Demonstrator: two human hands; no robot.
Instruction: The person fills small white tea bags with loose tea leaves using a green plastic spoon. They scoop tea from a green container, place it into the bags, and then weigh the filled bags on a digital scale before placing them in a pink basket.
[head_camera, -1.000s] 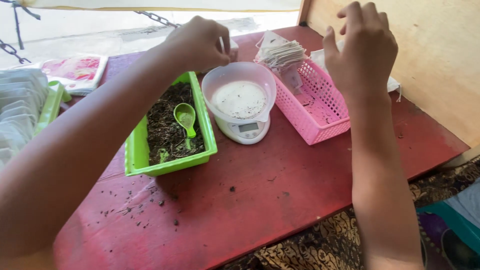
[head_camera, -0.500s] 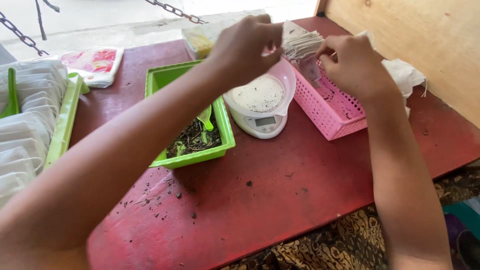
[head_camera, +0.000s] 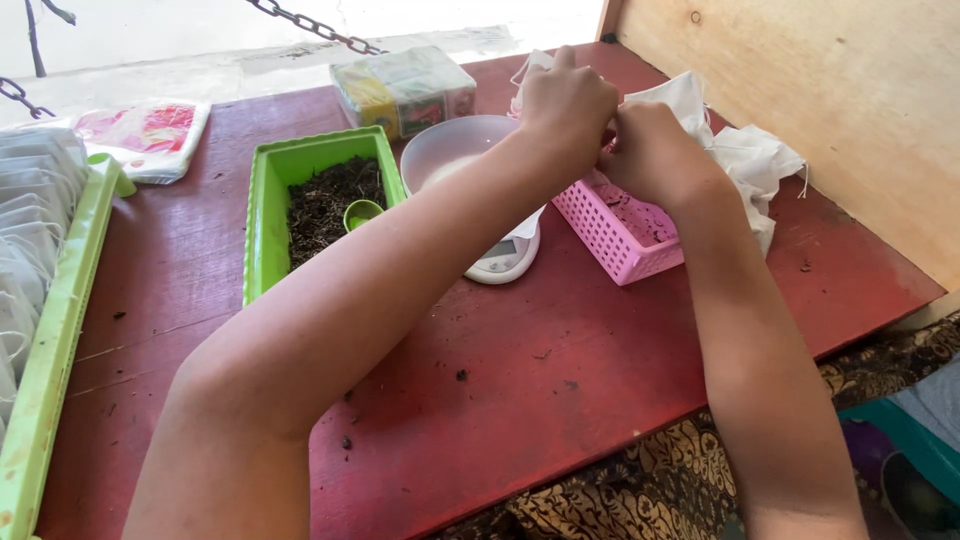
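Both hands meet over pink basket (head_camera: 622, 232) at back of red desk (head_camera: 560, 370); left hand (head_camera: 566, 100) and right hand (head_camera: 655, 152) touching, fingers curled; cannot tell what grip pinches; white cloth bags (head_camera: 745, 155) just behind; white scale with bowl (head_camera: 465, 160) beside basket; green tray (head_camera: 262, 230) of dark leaves further left.

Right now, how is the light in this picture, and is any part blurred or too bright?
Head view: strong daylight from the top washes out the ground beyond the red table; the wooden wall is brightly lit. The left hand and right hand are sharp over the pink basket. The near left forearm looms large, stretched by the wide lens.
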